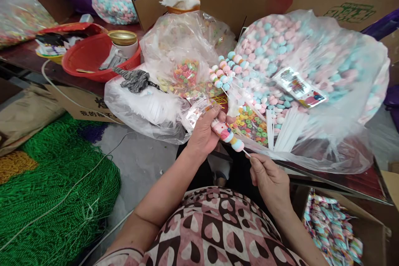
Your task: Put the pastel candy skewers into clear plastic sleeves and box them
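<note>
My left hand [204, 133] is closed around a clear printed wrapper [199, 110] and the top of a candy skewer [229, 135] threaded with pink, white and blue pieces. My right hand [268, 174] pinches the thin white stick end of that skewer just below the candies. Right behind my hands lie several finished skewers [226, 70], a small heap of coloured ring candies [251, 122] and a bundle of white sticks [288, 126], all on plastic sheeting.
A big clear bag of pink and blue candies [311, 58] fills the right. A red basin [93, 56] with a gold-lidded jar [123, 39] stands at the left. Green beaded strings [52, 191] cover the floor on the left. A box of wrapped skewers [333, 228] sits bottom right.
</note>
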A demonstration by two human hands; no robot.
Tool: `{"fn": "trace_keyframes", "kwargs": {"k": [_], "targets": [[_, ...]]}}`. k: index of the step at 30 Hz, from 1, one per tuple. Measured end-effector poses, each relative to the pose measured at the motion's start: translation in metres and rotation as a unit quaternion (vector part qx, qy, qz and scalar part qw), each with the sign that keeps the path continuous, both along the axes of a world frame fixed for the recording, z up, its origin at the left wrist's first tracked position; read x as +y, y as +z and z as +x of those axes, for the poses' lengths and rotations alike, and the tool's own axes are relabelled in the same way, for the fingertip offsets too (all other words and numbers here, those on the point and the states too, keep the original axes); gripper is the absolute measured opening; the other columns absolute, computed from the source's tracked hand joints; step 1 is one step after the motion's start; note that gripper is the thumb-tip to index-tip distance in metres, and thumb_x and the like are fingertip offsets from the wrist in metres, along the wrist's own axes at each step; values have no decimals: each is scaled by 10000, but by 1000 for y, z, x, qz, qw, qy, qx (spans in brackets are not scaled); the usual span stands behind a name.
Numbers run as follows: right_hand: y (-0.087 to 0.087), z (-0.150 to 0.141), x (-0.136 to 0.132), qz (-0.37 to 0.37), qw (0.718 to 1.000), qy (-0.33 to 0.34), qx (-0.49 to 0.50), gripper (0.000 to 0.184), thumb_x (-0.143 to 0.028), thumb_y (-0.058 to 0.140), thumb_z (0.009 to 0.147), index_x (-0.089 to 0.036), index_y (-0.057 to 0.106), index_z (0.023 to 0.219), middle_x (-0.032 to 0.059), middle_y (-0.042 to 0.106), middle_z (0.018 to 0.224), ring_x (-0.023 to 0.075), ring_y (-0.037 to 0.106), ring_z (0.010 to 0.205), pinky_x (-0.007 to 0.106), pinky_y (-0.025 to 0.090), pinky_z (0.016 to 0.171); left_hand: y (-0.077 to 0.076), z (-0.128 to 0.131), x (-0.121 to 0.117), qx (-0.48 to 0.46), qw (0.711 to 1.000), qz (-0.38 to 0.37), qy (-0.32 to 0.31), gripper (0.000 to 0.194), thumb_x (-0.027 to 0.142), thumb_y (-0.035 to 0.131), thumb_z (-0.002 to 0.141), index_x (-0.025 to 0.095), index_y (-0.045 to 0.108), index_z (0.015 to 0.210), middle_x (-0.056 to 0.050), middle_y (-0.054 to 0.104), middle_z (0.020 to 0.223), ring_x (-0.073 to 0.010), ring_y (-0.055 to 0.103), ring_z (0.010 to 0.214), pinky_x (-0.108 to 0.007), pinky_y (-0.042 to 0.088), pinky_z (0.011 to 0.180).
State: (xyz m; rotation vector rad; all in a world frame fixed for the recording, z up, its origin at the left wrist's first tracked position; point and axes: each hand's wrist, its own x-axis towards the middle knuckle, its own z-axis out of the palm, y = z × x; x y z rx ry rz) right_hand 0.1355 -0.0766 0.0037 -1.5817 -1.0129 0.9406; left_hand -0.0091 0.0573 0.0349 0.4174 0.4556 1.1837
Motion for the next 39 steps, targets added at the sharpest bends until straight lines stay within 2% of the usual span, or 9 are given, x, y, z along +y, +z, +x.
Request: {"fn": "trace_keyframes", "kwargs": {"k": [4,9,12,15,18,26,31,36,39], "targets": [[12,-2,1,-111,955,78,265,323,-500,655,848,-183,627,794,-128,273,382,42,214,302,209,228,368,-4,0,0,-6,999,26,-40,172,336,716,795,191,624,801,73,499,555,-104,618,598,-358,515,904],[15,-10,9,-175,899,143,376,319,-488,668,834,-190,601,743,-140,217,360,42,134,297,205,229,338,-2,1,-7,24,996,54,-71,248,402,758,750,200,627,810,75,488,549,-113,616,598,-384,507,912],[10,-15,10,-154,924,127,326,310,-499,641,858,-190,624,852,-124,309,412,48,199,337,209,271,381,-1,1,-6,20,997,52,-48,235,386,759,755,196,636,819,79,482,552,-100,605,592,-367,505,909],[4,-12,7,-79,984,76,136,315,-482,673,838,-204,657,986,-69,486,532,80,394,445,225,333,460,-3,0,-2,15,999,32,-7,209,366,743,774,197,639,841,77,510,568,-96,612,608,-341,506,882],[0,-8,4,-27,999,27,-26,285,-467,682,828,-199,701,923,-33,538,570,103,459,514,237,341,486,-7,4,-3,34,999,24,-2,218,351,748,767,199,633,872,69,545,592,-117,644,648,-327,507,832],[1,-17,9,-121,940,81,309,328,-506,696,814,-189,619,788,-130,271,424,43,194,347,221,309,402,-14,1,-23,51,995,36,-84,377,379,784,724,206,628,1020,16,655,676,-208,706,852,-337,499,812],[-5,-11,7,-69,980,65,176,316,-507,648,855,-192,655,859,-79,409,478,84,354,414,243,359,467,-5,-6,-15,36,998,21,-47,387,433,783,711,214,641,996,2,681,734,-234,708,932,-348,501,841],[-4,-6,2,17,993,12,-116,239,-445,650,847,-226,719,913,-18,541,582,145,487,552,271,373,521,-4,5,-13,61,998,12,-21,262,399,756,748,183,608,771,31,592,627,-211,712,854,-315,511,806],[-1,-7,1,16,995,0,-101,250,-451,632,862,-225,727,914,-27,514,539,136,463,514,271,356,503,-7,10,-20,58,997,36,-47,290,404,751,762,177,581,698,23,584,635,-204,704,864,-312,511,814]]}}
